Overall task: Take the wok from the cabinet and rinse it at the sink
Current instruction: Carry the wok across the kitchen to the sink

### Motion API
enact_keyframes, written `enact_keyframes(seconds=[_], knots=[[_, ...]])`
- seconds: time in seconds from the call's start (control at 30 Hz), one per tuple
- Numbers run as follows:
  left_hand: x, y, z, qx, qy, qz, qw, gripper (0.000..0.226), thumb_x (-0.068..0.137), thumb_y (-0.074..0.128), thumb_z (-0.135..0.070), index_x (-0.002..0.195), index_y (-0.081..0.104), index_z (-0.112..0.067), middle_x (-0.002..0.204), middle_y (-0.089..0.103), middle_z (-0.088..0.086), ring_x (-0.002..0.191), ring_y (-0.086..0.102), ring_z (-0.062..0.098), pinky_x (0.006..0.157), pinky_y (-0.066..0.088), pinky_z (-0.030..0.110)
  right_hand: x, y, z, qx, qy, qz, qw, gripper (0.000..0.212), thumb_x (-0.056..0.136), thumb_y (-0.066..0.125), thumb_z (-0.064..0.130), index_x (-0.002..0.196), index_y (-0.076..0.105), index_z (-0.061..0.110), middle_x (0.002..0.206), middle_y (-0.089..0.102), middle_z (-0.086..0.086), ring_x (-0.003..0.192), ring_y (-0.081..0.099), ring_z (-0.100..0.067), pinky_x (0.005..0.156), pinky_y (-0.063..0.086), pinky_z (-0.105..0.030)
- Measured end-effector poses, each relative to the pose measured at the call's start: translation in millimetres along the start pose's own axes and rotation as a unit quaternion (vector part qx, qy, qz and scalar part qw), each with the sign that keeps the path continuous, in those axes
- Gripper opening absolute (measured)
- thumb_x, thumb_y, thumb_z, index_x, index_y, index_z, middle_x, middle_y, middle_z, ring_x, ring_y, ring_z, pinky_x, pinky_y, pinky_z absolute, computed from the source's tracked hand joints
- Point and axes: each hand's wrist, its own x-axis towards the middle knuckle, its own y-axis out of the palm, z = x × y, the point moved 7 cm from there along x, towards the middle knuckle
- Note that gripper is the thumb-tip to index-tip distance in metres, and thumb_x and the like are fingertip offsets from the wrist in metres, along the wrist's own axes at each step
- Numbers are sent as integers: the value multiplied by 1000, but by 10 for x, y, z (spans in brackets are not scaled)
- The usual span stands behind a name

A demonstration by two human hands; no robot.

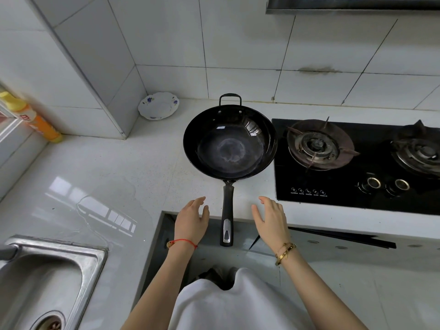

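both hands free beside the wok's handle

the left hand [191, 222] and right hand [270, 219] hover with fingers relaxed and apart, gripping nothing, one on each side of the long handle [227, 217], not touching it. the black wok [229, 141] sits upright on the white counter [114, 167], its handle jutting over the front edge, just beside the gas stove [352, 163]. a flowered plate [159, 105] lies in the corner; the steel sink [47, 277] is lower left.
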Motion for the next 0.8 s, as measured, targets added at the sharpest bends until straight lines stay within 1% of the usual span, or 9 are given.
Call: enact_keyframes(seconds=[0.13, 0.23, 0.4, 0.5, 0.63, 0.7, 0.77, 0.8], knots=[[99, -36, -17, 2, 0, 3, 1000, 39, 99, 50, -28, 136, 54, -18, 135, 60, 4, 120, 59, 21, 103, 50, 39, 51, 0, 92, 8, -1, -6, 1000, 43, 99, 42, 38, 134, 49, 14, 133, 56, -3, 127, 44, -20, 104, 40, -36], [177, -53, -90, 6, 11, 6, 1000, 38, 99, 49, -29, 136, 54, -18, 133, 61, 4, 119, 59, 21, 103, 49, 38, 102, 6, 187, 5, -8, -8, 1000, 43, 99, 42, 38, 133, 49, 14, 133, 56, -3, 126, 44, -21, 104, 40, -37], [327, 54, -226, 10, 26, 44, 999, 39, 100, 47, -31, 136, 54, -17, 133, 61, 3, 119, 59, 20, 104, 48, 34, 194, 68, 335, 0, -11, 3, 1000, 44, 99, 42, 39, 134, 49, 14, 134, 56, -3, 126, 44, -22, 103, 41, -35], [424, 168, -247, -15, 15, 73, 997, 39, 99, 47, -33, 133, 57, -16, 127, 65, 4, 114, 62, 19, 97, 49, 30, 228, 170, 409, 0, -3, 27, 1000, 44, 99, 41, 41, 134, 49, 14, 134, 55, -3, 126, 45, -20, 101, 43, -33], [521, 353, -270, -45, -14, 122, 991, 39, 99, 47, -36, 126, 62, -13, 118, 70, 5, 107, 65, 18, 94, 52, 31, 241, 337, 471, -8, 16, 61, 998, 46, 97, 43, 43, 132, 49, 13, 130, 57, -4, 121, 48, -20, 97, 46, -34], [562, 454, -286, -49, -23, 143, 988, 38, 99, 46, -37, 120, 66, -13, 113, 72, 5, 102, 66, 18, 89, 53, 30, 243, 412, 494, -13, 26, 75, 997, 46, 96, 46, 43, 130, 50, 12, 126, 58, -4, 118, 49, -21, 96, 47, -34], [602, 541, -295, -44, -26, 160, 986, 38, 99, 44, -38, 112, 68, -11, 105, 73, 7, 89, 66, 17, 77, 51, 26, 245, 475, 525, -20, 28, 82, 996, 43, 95, 48, 43, 124, 52, 11, 118, 60, -5, 112, 52, -21, 90, 49, -33], [616, 575, -292, -47, -29, 170, 984, 38, 99, 44, -37, 106, 69, -9, 100, 73, 10, 79, 63, 16, 70, 48, 23, 248, 504, 535, -20, 32, 84, 996, 40, 95, 49, 43, 118, 53, 11, 112, 61, -5, 107, 53, -21, 84, 50, -32]])
